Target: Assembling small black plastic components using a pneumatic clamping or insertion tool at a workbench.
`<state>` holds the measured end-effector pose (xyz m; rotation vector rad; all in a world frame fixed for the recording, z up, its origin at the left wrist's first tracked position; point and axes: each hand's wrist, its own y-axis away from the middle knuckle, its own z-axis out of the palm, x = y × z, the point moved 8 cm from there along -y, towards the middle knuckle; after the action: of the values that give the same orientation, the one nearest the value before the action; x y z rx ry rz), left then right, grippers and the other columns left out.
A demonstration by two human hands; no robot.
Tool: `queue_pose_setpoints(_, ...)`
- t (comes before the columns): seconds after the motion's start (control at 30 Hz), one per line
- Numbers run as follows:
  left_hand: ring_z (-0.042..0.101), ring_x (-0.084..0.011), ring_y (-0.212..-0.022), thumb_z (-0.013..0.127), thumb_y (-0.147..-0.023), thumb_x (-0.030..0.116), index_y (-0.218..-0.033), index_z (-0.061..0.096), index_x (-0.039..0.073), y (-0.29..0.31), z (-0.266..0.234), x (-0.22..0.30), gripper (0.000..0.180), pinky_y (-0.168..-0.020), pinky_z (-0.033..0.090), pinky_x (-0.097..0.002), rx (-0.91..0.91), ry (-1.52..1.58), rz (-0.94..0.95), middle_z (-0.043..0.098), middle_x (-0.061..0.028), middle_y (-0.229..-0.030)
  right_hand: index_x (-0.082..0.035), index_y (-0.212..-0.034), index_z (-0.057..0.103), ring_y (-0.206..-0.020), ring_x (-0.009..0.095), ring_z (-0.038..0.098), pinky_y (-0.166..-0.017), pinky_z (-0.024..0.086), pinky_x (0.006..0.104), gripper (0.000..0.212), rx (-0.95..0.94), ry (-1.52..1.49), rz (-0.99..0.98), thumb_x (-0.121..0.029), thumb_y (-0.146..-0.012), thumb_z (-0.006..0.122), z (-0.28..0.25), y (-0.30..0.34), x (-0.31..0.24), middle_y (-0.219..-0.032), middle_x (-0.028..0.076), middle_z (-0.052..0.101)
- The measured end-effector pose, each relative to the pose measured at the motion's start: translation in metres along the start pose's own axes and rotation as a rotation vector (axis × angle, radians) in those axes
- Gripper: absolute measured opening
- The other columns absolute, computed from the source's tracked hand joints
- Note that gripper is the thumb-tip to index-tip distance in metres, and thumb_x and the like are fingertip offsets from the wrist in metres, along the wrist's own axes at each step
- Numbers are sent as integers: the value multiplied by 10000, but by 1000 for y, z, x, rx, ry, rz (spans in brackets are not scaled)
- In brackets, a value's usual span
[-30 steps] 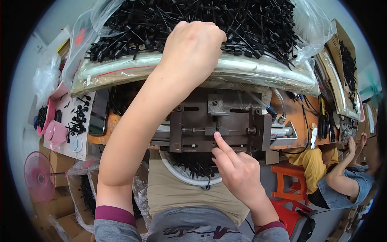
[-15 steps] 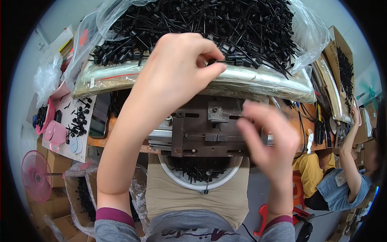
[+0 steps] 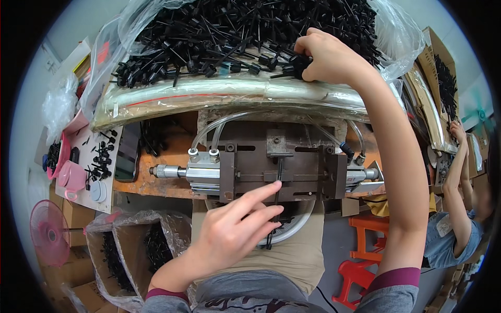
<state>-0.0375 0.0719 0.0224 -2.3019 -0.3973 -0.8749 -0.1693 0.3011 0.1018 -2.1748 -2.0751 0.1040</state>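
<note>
Black plastic pins (image 3: pixel 224 36) | right hand (image 3: pixel 326 55) fingers pinched on several | left hand (image 3: pixel 237 229) forefinger extended, seating pin (image 3: pixel 280 175) upright in metal fixture (image 3: pixel 276 167) slot | keep pin vertical

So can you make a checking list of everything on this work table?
Surface: orange bench, worn, mostly covered.
Job's things: metal press jig with a thin black part upright in its middle slot; heap of black plastic parts on clear plastic sheeting.
Clutter: pink containers, dark phone, loose black parts on a white board.
Hands: left hand, forefinger on the jig; right hand closed on black parts from the heap.
Cables: clear air hoses looping into the jig.
Surroundings: pink fan, lined boxes, orange stools, another person at the right.
</note>
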Motion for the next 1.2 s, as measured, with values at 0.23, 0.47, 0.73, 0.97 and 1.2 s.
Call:
queue_pose_setpoints(0.23,698,-217,-836,808,-709,68,-933,697,-1,14,21,-5,259,-725,589,-324,12,-119,14,642,-158,-1234,66,-787,620,-788,315,596,-741,506,391,285,-136,29,0,-113,-598,737,1,-13,3,-833,177,586)
queue_pose_setpoints(0.47,683,-272,-935,788,-716,52,-957,691,-3,18,31,-4,265,-778,576,-334,88,-255,58,637,-153,-1275,62,-771,543,-654,253,511,-654,456,366,299,-43,-184,-8,-127,-612,711,-8,-4,7,-699,156,539)
queue_pose_setpoints(0.73,686,-265,-910,672,-791,48,-939,662,-47,12,46,-2,176,-790,568,-341,70,-381,102,617,-219,-1277,8,-994,662,-727,120,551,-707,476,295,272,107,-455,-76,-90,-744,707,-13,-1,25,-770,33,618)
queue_pose_setpoints(0.97,689,-219,-765,768,-726,84,-925,693,19,2,42,-9,222,-701,549,-303,47,-404,50,640,-158,-1283,22,-828,652,-592,104,528,-564,429,280,155,154,-606,142,-98,-819,750,-38,-2,25,-650,38,600)
queue_pose_setpoints(1.2,665,-193,-630,780,-723,88,-921,708,28,3,42,-8,219,-601,524,-269,62,-385,48,654,-152,-1265,-65,-1022,724,-770,64,591,-732,481,219,186,236,-909,99,-162,-864,715,-36,10,67,-842,-8,666)
